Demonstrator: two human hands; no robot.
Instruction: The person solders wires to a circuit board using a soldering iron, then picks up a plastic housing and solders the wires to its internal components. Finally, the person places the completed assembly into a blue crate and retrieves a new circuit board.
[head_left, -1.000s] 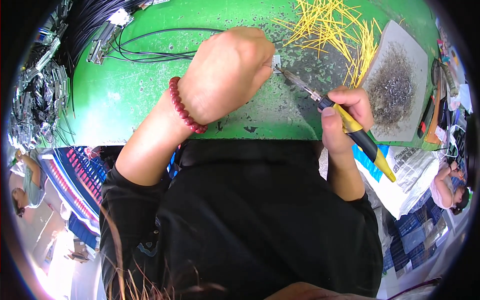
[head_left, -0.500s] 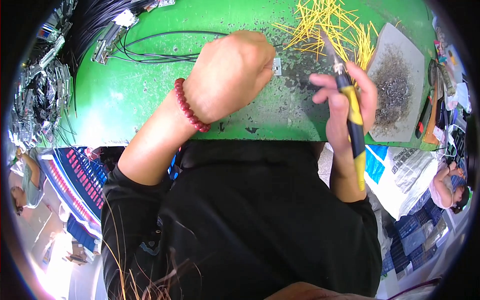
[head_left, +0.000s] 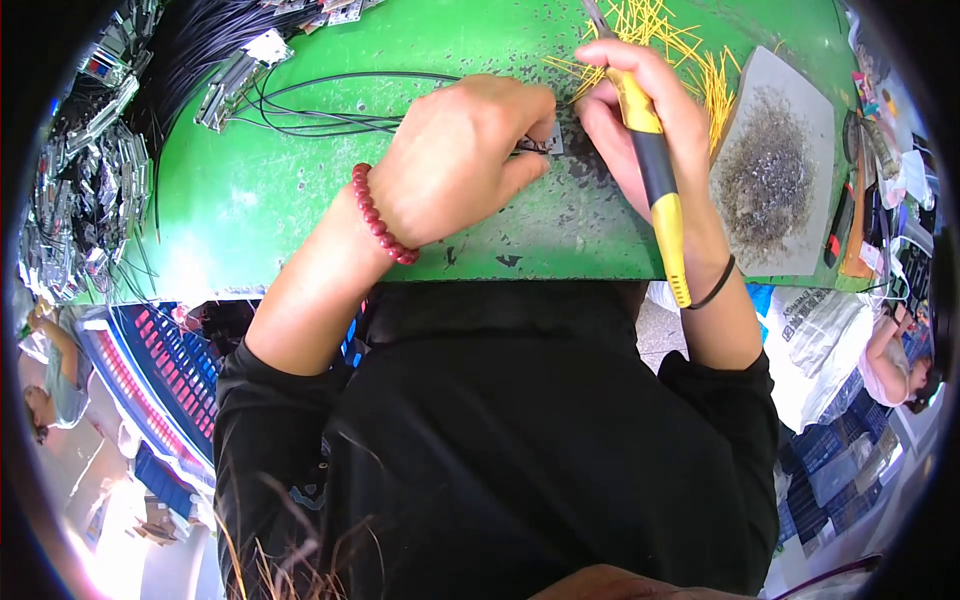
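Observation:
My left hand (head_left: 465,150), a red bead bracelet on its wrist, is closed over the ends of thin black cables (head_left: 330,122) on the green table. A small silvery metal part (head_left: 548,140) with dark wire ends shows at its fingertips; the fingers hide how it is gripped. My right hand (head_left: 645,110) holds a soldering iron (head_left: 655,165) with a yellow and black handle. Its metal end points away from me, toward the far edge. The right thumb and fingertips come near a pile of thin yellow tube-like pieces (head_left: 650,25).
A grey board (head_left: 745,235) with dark crumbly residue lies at the right. Metal connector parts (head_left: 80,200) and black cables (head_left: 205,50) are heaped at the left. Tools (head_left: 858,215) lie along the right edge. Two other people sit at the far left and right.
My right hand has moved up and left with the soldering iron, to the edge of the yellow pieces. My left hand stays nearly in place; its thumb and forefinger have parted slightly, showing dark wire ends.

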